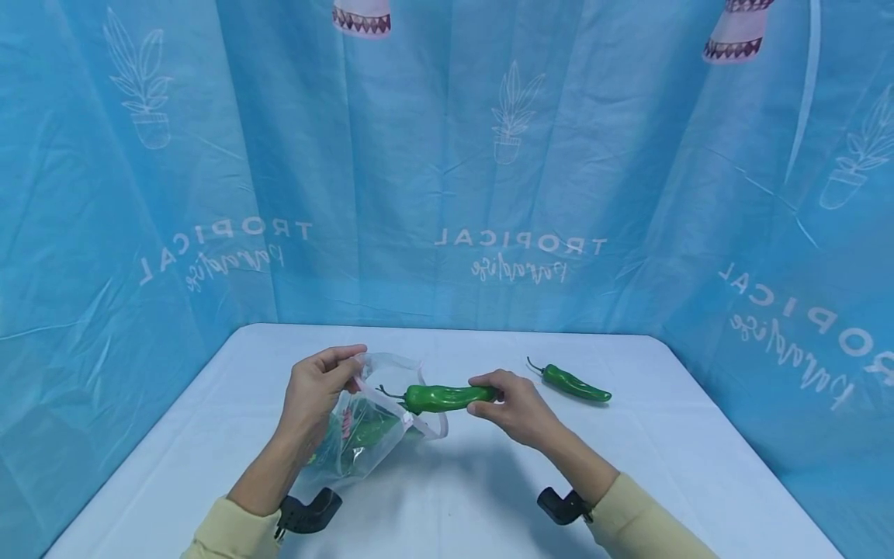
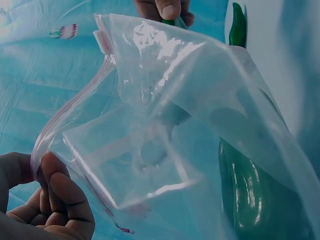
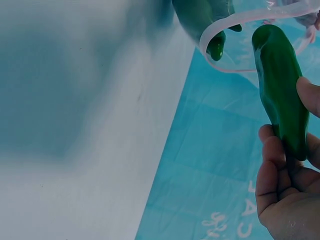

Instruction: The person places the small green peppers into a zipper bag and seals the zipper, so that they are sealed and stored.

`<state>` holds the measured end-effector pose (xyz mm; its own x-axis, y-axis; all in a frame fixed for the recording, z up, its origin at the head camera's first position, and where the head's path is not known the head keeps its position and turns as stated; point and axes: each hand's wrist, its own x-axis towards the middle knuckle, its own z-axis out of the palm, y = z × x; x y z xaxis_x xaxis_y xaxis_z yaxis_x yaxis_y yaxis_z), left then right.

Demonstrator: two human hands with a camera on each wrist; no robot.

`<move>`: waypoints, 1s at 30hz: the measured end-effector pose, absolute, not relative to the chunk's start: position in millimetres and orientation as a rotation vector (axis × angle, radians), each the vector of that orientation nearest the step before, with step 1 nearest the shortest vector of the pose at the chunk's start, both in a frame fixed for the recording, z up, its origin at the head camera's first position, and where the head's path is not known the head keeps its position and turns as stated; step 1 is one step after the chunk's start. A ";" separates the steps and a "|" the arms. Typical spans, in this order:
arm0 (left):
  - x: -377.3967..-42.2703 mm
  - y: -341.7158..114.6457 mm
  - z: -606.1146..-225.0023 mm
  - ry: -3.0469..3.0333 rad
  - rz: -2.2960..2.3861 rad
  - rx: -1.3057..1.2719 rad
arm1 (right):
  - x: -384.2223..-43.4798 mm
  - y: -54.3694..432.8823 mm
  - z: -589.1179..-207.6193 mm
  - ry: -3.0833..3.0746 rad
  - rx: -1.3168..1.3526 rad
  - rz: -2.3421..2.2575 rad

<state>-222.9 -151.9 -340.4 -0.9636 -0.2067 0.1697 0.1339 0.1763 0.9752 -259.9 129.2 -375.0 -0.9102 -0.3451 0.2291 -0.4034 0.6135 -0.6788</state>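
My left hand [image 1: 316,394] pinches the rim of a clear zip bag [image 2: 150,65], whose mouth gapes toward the right. Inside the bag lie several green peppers [image 2: 247,190], blurred by the plastic. A pinkish slider [image 2: 102,42] sits on the bag's zip edge in the left wrist view. Between thumb and fingers, my right hand [image 1: 518,407] holds a long green pepper [image 1: 441,398] by its tip end. The stem of that pepper points left, at the bag's opening. Another green pepper [image 1: 574,383] lies on the table behind and right of the right hand.
A white-covered table [image 1: 482,497] with rounded far corners carries everything. Blue printed curtains [image 1: 447,155] enclose its back and sides. Black wrist cameras [image 1: 307,512] stick out inward from both forearms.
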 end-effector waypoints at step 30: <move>-220.4 -152.4 -337.9 -2.212 -1.863 0.069 | -264.9 90.6 -372.9 -2.799 0.753 1.154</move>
